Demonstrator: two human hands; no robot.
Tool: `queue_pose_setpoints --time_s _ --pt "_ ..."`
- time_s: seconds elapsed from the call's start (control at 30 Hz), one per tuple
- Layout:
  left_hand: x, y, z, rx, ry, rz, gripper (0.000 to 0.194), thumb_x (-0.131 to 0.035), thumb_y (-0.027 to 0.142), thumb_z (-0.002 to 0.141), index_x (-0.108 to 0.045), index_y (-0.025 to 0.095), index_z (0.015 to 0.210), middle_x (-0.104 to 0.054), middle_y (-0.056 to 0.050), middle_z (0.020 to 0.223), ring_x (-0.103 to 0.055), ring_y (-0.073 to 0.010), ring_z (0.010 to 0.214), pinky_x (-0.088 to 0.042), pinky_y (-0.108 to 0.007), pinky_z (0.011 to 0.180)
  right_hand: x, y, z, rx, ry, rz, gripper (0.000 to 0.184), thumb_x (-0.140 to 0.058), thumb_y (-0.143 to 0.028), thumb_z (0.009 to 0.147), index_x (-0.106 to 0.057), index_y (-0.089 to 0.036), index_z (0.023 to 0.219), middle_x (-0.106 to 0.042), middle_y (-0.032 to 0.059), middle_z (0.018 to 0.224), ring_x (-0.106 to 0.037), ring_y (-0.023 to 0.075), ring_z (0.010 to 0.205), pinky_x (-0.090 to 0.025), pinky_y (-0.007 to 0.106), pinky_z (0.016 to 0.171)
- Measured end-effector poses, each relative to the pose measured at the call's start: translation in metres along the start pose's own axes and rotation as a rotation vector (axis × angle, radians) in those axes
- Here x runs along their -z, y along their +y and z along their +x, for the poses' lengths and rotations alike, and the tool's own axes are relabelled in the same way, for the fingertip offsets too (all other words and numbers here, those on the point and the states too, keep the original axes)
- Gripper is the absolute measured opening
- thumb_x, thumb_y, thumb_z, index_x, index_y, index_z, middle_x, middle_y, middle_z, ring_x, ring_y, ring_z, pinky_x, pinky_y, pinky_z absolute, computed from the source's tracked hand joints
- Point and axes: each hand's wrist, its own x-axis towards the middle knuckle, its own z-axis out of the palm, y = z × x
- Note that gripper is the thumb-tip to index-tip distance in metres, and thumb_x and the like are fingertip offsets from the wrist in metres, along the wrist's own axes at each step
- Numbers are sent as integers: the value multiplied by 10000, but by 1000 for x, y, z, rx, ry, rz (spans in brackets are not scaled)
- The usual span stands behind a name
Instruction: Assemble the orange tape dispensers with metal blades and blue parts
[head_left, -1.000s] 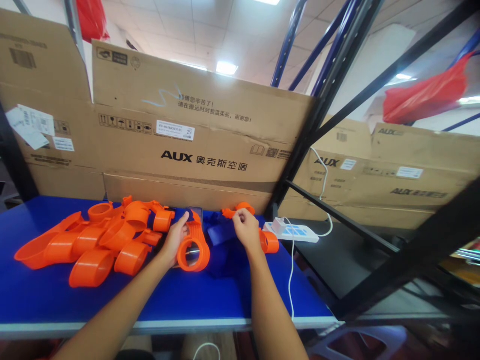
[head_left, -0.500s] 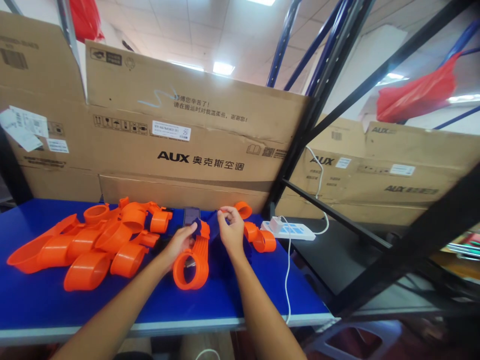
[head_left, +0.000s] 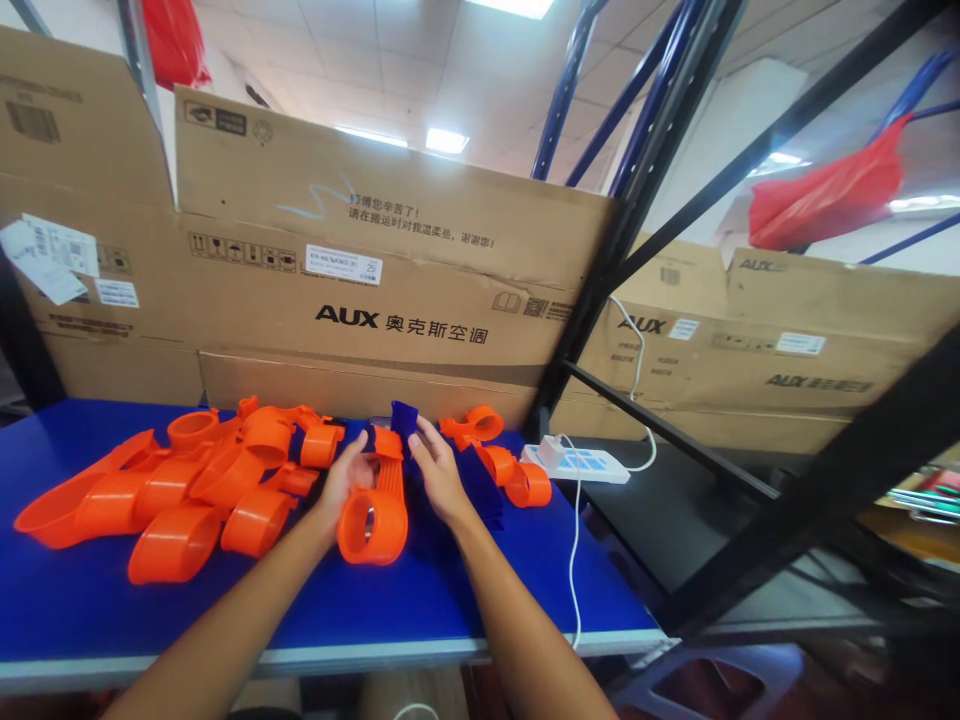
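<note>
Your two bare hands meet over a blue desk (head_left: 322,615), just below the centre of the frame. Your left hand (head_left: 346,488) is closed around an orange holder (head_left: 373,528), a piece with a round ring at its lower end and a ribbed arm rising from it. The ring points down toward you, left of centre in the lower half of the frame. At the top of the arm, a dark blue flap (head_left: 404,416) stands up. Your right hand (head_left: 440,478) is beside it, thumb and fingers at the flap's right edge; whether they pinch it or only touch it, you cannot tell from this view.

In the lower left of the frame, a heap of orange holders (head_left: 176,545) lies jumbled on the desk, rings facing various ways. Right of your right hand lie dark blue pieces (head_left: 480,488), partly hidden by your forearm, and a smaller orange group (head_left: 529,484). Farther right, a white power strip (head_left: 604,464) lies across the desk's edge, with a plug in it and a white cable (head_left: 575,570) running down the frame.

Behind the desk, a tall cardboard panel (head_left: 262,345) marked AUX spans the left and centre. A red bag (head_left: 829,190) hangs at upper right, beyond the black rack (head_left: 592,300).
</note>
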Motion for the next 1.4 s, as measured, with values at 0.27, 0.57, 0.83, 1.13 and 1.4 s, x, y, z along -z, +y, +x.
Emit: queue_pose_setpoints --time_s 0.27,0.57,0.83,1.13,1.4 --pt "7 -4 5 -151 164 92 514 -762 556 831 -727 156 1151 -799 -136 981 -765 -319 950 -604 -406 845 12 6 6 83 147 -129 482 -606 -490 973 -661 -253 1388 -757 96 1261 -729 293 1133 -585 486 1004" --pt "23 -2 12 -377 360 235 522 -884 509 696 -702 250 1112 -777 -42 1059 -736 -202 900 -544 -267 713 11 2 -1 240 -33 -380 295 -710 -372 935 -770 -294 1213 -757 70 1266 -688 285 1202 -514 512 1097" --pt "23 -4 11 -375 358 271 535 -880 527 689 -702 239 1104 -760 -61 1106 -718 -214 929 -538 -277 719 12 2 0 225 -17 -392 282 -707 -383 936 -773 -282 1191 -764 76 1241 -696 283 1177 -518 506 1083" --pt "26 -4 13 -403 372 289 524 -881 528 684 -706 243 1088 -754 -60 1110 -712 -198 905 -526 -261 702 9 0 -1 225 -35 -384 270 -696 -385 940 -773 -287 1180 -765 74 1238 -697 287 1170 -524 512 1075" --pt "27 -5 13 -410 368 301 519 -879 514 698 -702 255 1112 -748 -61 1150 -706 -199 911 -518 -260 697 8 -2 -3 214 -43 -388 269 -702 -387 938 -770 -285 1176 -764 69 1240 -695 279 1175 -527 497 1072"
